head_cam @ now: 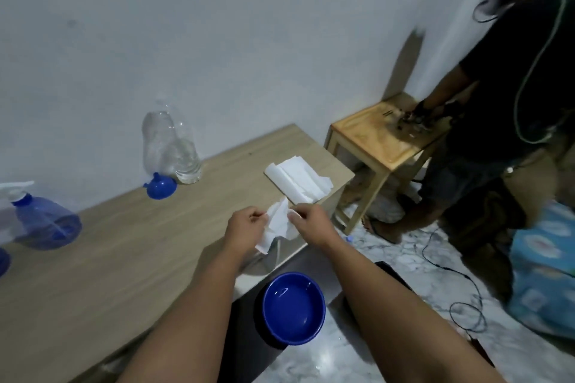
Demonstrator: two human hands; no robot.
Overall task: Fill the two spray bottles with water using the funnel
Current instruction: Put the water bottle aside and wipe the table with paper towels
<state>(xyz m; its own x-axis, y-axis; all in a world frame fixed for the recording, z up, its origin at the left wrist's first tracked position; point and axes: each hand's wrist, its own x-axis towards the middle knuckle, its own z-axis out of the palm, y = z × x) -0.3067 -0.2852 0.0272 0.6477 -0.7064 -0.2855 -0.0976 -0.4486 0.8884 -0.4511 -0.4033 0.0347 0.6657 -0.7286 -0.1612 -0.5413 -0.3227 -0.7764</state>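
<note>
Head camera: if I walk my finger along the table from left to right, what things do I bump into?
Spray bottle → funnel → clear bottles → tissue held in both hands → paper towels.

- looks like a plain room in someone's home: bare white wall (217, 25), marble-pattern tile floor (389, 258)
- low wood-look table (109, 258), small wooden stool (373, 140)
- patterned blue bedding (547, 258) at right
</note>
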